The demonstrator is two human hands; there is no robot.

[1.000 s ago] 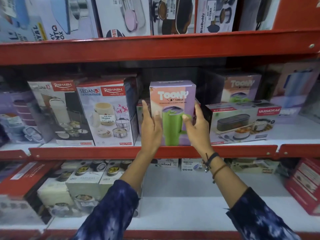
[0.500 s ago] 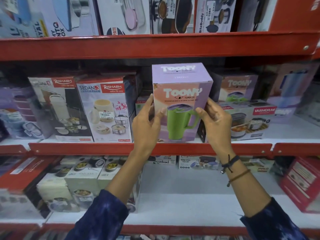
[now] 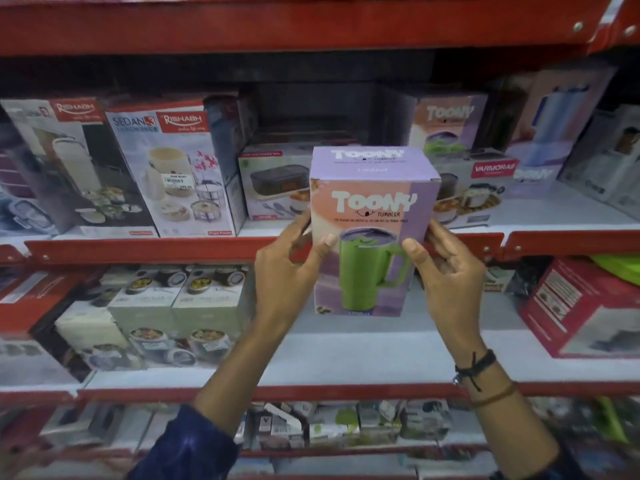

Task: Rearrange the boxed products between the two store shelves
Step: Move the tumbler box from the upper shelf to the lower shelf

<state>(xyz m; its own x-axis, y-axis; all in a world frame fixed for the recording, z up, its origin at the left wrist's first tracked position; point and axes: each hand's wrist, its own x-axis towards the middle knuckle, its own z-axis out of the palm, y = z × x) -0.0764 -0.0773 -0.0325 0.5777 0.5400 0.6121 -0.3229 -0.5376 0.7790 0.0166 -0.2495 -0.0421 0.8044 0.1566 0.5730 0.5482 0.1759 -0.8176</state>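
the left hand (image 3: 287,271) and right hand (image 3: 446,271) grip the sides of an upright purple tumbler box (image 3: 372,233), held in front of the red shelf edge (image 3: 145,249).

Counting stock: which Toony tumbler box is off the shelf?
The Toony box with the green tumbler, held in front of the shelves between the left hand and right hand; the other Toony box stands on the shelf behind.

View: one head-worn wide-angle camera, no second view.
Facing: forward and slightly down at the red store shelves (image 3: 207,249).
Range: close, at arm's reach; the Toony tumbler box (image 3: 372,233) sits centre frame.
Edges: blurred, curved.
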